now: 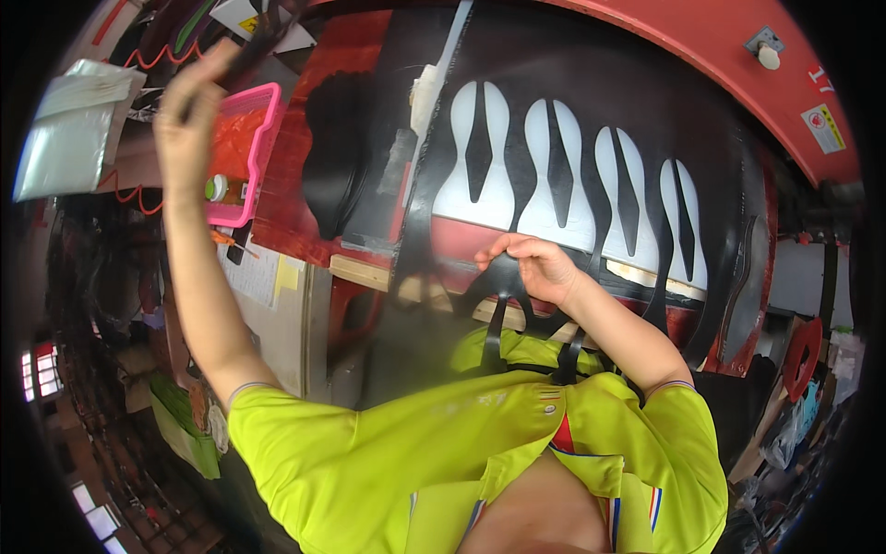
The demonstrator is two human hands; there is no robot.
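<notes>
A large black sheet (609, 55) lies over the work surface, with a row of several forked, rounded openings through which white board (478, 198) and some red surface show. The fingertips of my right hand (544, 270) pinch the sheet's near edge, where narrow black strips (495, 337) hang down toward my shirt. My left hand (189, 120) is raised far out at the upper left, blurred by motion. Its curled fingers hold a dark piece (254, 55), too smeared to name. A pile of black cut pieces (332, 152) lies left of the sheet.
A pink basket (268, 138) holding a bottle with a green cap (218, 188) stands below my left hand's side. Clear plastic bags (69, 138) are at the far left. A red machine beam (701, 60) spans the far side. An orange-handled screwdriver (221, 238) lies near the basket.
</notes>
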